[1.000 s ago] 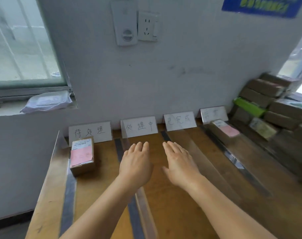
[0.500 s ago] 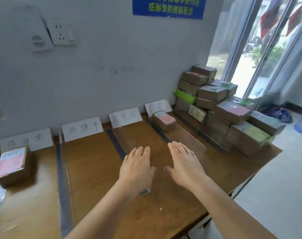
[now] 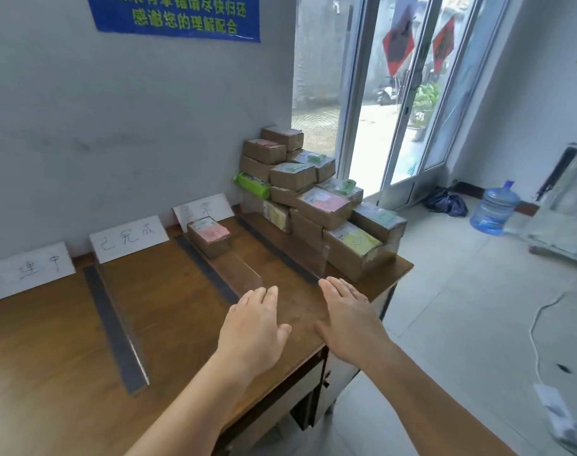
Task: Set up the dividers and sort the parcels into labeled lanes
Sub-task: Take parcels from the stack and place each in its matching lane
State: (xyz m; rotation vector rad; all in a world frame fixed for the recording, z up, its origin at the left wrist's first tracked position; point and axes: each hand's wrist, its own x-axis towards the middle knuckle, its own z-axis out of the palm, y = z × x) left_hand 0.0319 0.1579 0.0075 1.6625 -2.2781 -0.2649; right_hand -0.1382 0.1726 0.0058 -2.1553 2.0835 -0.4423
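Both hands hover flat, palms down, over the near right part of the wooden table (image 3: 57,350). My left hand (image 3: 252,327) and my right hand (image 3: 348,315) hold nothing, fingers straight. Clear plastic dividers stand on dark base strips: one (image 3: 119,327) at the left, one (image 3: 237,271) just beyond my left hand, one (image 3: 287,255) ending by my right fingertips. White label cards (image 3: 129,238) lean on the wall. A brown parcel with a pink slip (image 3: 210,236) lies in the lane under the rightmost card (image 3: 203,210). A pile of brown parcels (image 3: 316,199) fills the table's right end.
The table's right edge (image 3: 402,269) drops to a tiled floor. A blue water jug (image 3: 494,209) and a dark bundle (image 3: 446,202) sit near glass doors. A white cable (image 3: 540,327) runs along the floor at the right. A blue sign (image 3: 178,16) hangs on the wall.
My view has swung right along the table, from the leftmost lanes to the parcel pile and doors. Both hands stayed flat and empty, moving right with it.
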